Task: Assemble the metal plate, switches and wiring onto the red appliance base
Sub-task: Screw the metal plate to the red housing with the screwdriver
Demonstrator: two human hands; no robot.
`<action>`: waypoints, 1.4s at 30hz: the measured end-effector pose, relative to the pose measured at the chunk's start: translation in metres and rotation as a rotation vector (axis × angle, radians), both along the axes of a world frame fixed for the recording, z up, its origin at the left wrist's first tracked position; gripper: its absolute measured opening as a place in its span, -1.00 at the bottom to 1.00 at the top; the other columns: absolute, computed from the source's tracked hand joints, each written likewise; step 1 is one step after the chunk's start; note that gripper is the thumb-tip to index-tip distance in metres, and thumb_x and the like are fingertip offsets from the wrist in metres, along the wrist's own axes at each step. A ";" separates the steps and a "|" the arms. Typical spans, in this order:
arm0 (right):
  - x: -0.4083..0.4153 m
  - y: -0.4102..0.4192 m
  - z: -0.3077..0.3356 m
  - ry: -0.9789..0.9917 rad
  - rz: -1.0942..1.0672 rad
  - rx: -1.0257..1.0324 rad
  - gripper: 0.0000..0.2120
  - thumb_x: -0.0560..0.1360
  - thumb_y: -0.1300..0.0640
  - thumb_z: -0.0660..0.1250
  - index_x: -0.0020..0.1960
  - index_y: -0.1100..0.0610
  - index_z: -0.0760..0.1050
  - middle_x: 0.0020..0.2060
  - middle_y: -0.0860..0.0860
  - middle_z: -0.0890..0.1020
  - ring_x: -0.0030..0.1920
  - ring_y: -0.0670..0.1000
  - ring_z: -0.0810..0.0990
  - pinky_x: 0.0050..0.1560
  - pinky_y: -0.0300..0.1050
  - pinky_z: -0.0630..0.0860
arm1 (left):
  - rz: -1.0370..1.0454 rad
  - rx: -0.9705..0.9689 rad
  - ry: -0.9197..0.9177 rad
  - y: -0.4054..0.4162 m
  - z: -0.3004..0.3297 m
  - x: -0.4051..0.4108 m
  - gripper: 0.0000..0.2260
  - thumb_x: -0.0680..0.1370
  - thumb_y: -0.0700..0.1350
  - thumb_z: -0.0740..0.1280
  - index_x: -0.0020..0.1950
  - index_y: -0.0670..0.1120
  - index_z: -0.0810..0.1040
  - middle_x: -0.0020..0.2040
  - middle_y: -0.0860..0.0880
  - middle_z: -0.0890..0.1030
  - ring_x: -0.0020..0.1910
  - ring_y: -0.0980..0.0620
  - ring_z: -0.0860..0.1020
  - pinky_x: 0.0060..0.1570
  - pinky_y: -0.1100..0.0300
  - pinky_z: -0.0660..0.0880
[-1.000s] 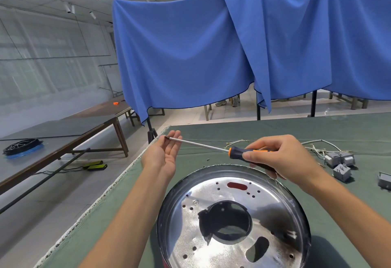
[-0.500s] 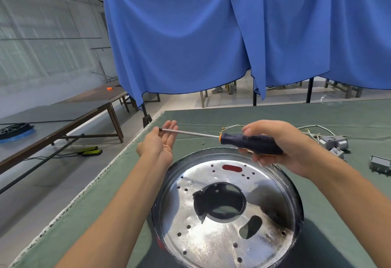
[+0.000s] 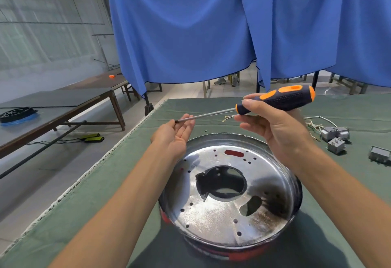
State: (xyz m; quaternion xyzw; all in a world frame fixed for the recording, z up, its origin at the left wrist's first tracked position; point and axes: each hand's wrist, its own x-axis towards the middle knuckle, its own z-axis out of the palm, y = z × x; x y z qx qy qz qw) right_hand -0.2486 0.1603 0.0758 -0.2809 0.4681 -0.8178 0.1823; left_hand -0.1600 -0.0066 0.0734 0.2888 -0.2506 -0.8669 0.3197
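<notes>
Blue curtains (image 3: 190,35) hang behind our green tabletop (image 3: 105,193), and beyond its left edge a second long table (image 3: 63,100) stands on the pale floor.

Our right hand (image 3: 273,128) is raised above the far rim of the metal plate, forearm coming in from the lower right. Its grip is closed on the screwdriver (image 3: 275,99): thumb and fingertips pinch the dark and orange handle near the collar, with the butt end pointing up and to the right. The steel shaft slopes down to the left. Our left hand (image 3: 175,134) reaches in from the lower left, palm up, fingers loosely straight and relaxed, its grip open and holding nothing; the screwdriver's tip lies across its fingertips (image 3: 186,119).

Below both hands sits the round metal plate (image 3: 228,191), a shallow shiny dish with a large central hole, a smaller oval cutout and many small holes. It rests on the red base (image 3: 243,254), which shows only as a red band under the near rim. We cannot tell what lies inside the base.

On the tabletop to the right lie several grey switches (image 3: 335,138) and a tangle of pale wires (image 3: 317,123), well apart from the plate.
</notes>
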 end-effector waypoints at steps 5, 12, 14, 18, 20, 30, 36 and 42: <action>-0.004 0.003 0.001 -0.059 -0.039 -0.040 -0.94 0.45 0.33 0.38 -0.16 0.20 0.58 -0.34 0.06 0.69 -0.31 0.07 0.70 -0.33 -0.25 0.59 | -0.260 -0.051 -0.025 0.017 -0.002 0.022 -0.57 0.68 -0.07 0.05 0.40 -0.38 0.19 0.15 -0.34 0.57 0.05 -0.27 0.60 -0.19 0.00 0.62; -0.018 0.013 0.002 -0.076 -0.125 -0.026 -0.90 0.46 0.33 0.38 -0.21 0.18 0.57 -0.35 0.06 0.66 -0.32 0.06 0.69 -0.31 -0.23 0.60 | -0.725 -1.197 -0.551 0.074 -0.003 0.023 -0.85 0.53 -0.17 0.32 -0.23 -0.18 0.55 -0.39 -0.07 0.57 -0.57 0.05 0.44 -0.61 0.32 0.33; -0.020 0.012 -0.001 -0.089 -0.128 -0.013 -0.90 0.45 0.33 0.39 -0.20 0.18 0.57 -0.35 0.05 0.66 -0.33 0.06 0.68 -0.31 -0.23 0.60 | -0.851 -1.492 -0.614 0.095 -0.008 0.018 -0.79 0.50 -0.09 0.36 -0.27 -0.19 0.55 -0.43 -0.05 0.58 -0.59 0.06 0.42 -0.62 0.34 0.31; -0.024 0.016 -0.006 -0.098 -0.136 0.024 -0.93 0.44 0.33 0.40 -0.18 0.20 0.57 -0.33 0.07 0.66 -0.34 0.06 0.68 -0.31 -0.22 0.61 | -0.939 -1.854 -0.699 0.122 -0.016 0.012 -0.73 0.47 -0.01 0.32 -0.19 -0.23 0.59 -0.29 -0.17 0.64 -0.39 -0.07 0.56 -0.41 0.18 0.49; -0.027 0.019 -0.007 -0.107 -0.133 0.033 -0.93 0.44 0.33 0.41 -0.19 0.20 0.58 -0.34 0.07 0.66 -0.35 0.06 0.67 -0.31 -0.21 0.62 | -1.051 -1.763 -0.681 0.126 -0.014 0.015 -0.77 0.50 0.00 0.30 -0.20 -0.15 0.57 -0.26 -0.14 0.64 -0.37 -0.07 0.59 -0.48 0.17 0.52; -0.033 0.023 -0.010 -0.131 -0.126 0.048 -0.92 0.42 0.33 0.42 -0.21 0.20 0.58 -0.35 0.08 0.68 -0.35 0.08 0.67 -0.34 -0.18 0.61 | -1.108 -1.953 -0.570 0.137 -0.008 0.024 -0.82 0.47 0.01 0.34 -0.26 -0.06 0.56 -0.37 0.03 0.55 -0.39 0.11 0.47 -0.33 0.18 0.46; -0.032 0.024 -0.007 -0.125 -0.112 0.021 -0.92 0.42 0.33 0.42 -0.19 0.19 0.58 -0.33 0.09 0.68 -0.33 0.09 0.68 -0.32 -0.17 0.62 | -1.095 -1.798 -0.588 0.123 -0.009 0.020 -0.82 0.46 -0.20 0.28 -0.29 -0.28 0.49 -0.51 -0.18 0.50 -0.57 -0.11 0.50 -0.55 0.20 0.43; -0.028 0.021 -0.005 -0.127 -0.094 0.014 -0.93 0.43 0.34 0.41 -0.18 0.21 0.57 -0.34 0.09 0.65 -0.35 0.09 0.66 -0.32 -0.17 0.62 | -1.035 -1.747 -0.510 0.115 -0.002 0.017 -0.79 0.48 -0.27 0.26 -0.36 -0.27 0.47 -0.56 -0.07 0.44 -0.59 0.01 0.45 -0.56 0.28 0.43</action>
